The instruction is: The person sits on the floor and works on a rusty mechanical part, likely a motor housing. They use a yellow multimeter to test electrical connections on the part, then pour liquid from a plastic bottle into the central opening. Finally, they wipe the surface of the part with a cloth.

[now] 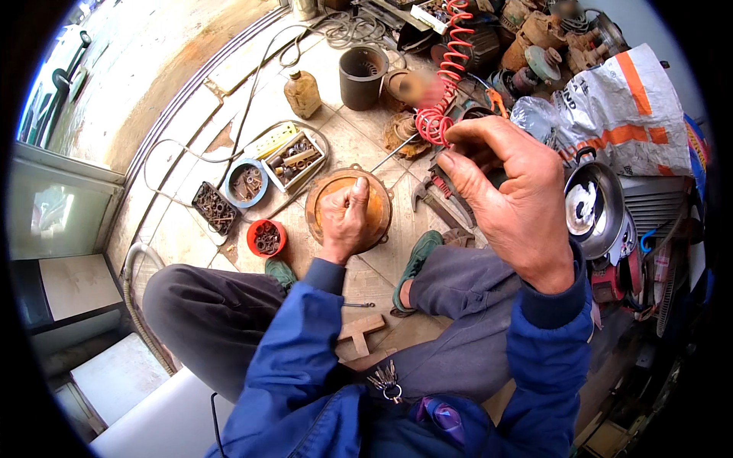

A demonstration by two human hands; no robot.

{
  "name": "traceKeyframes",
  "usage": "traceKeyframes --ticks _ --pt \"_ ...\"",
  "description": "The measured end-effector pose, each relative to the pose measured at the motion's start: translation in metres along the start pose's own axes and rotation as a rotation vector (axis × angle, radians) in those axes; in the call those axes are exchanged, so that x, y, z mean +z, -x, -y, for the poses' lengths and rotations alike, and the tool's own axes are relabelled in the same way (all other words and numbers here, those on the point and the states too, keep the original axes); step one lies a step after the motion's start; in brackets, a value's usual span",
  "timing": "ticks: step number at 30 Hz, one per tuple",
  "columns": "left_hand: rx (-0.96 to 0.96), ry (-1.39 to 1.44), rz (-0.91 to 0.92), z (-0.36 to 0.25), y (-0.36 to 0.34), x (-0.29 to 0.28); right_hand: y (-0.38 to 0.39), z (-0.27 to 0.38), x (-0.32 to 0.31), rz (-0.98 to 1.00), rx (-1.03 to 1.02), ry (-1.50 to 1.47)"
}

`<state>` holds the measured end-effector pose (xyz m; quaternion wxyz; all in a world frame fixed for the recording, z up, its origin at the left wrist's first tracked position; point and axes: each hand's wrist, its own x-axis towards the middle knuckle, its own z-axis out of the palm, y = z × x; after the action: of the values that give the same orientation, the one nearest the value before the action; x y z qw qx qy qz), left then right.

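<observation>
My left hand (343,220) is closed on a rusty round metal cover (377,204) with small lugs on its rim, thumb uppermost. My right hand (515,191) is raised to the right, fingers curled round what looks like an air blow gun, its body mostly hidden by the hand. A thin metal nozzle (395,154) slants toward the cover. The red coiled air hose (456,47) drops to the right fingers. Below them lies a hammer (443,202) beside another red-handled tool (440,183).
Left of the cover are a red bowl (265,252), a blue-rimmed bowl (246,202), a black tray (214,208) and a white box (314,171), all with small hardware. Beyond stand a bottle (302,95) and a dark cylinder (363,98). A sack (622,114) and pan (603,206) are right.
</observation>
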<state>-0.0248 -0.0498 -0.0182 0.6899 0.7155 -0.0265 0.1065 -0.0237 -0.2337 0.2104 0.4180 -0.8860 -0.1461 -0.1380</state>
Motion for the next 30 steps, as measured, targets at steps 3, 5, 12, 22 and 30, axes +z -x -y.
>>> traceKeyframes --ticks 3,5,12,22,30 --pt "-0.263 0.072 0.597 -0.020 -0.027 -0.029 0.004 -0.008 -0.009 0.000 0.046 0.012" --pt "-0.262 -0.022 0.568 -0.023 -0.030 -0.033 0.005 -0.004 -0.018 0.079 0.098 0.068" --pt "0.016 -0.062 -0.318 -0.038 0.008 0.036 0.010 -0.004 -0.020 0.013 0.047 0.040" --pt "-0.131 -0.015 0.417 -0.012 -0.021 -0.024 0.009 -0.007 -0.026 0.004 0.031 0.103" --pt "0.013 -0.058 -0.171 -0.023 0.002 0.023 0.012 -0.009 -0.025 -0.019 -0.035 0.147"
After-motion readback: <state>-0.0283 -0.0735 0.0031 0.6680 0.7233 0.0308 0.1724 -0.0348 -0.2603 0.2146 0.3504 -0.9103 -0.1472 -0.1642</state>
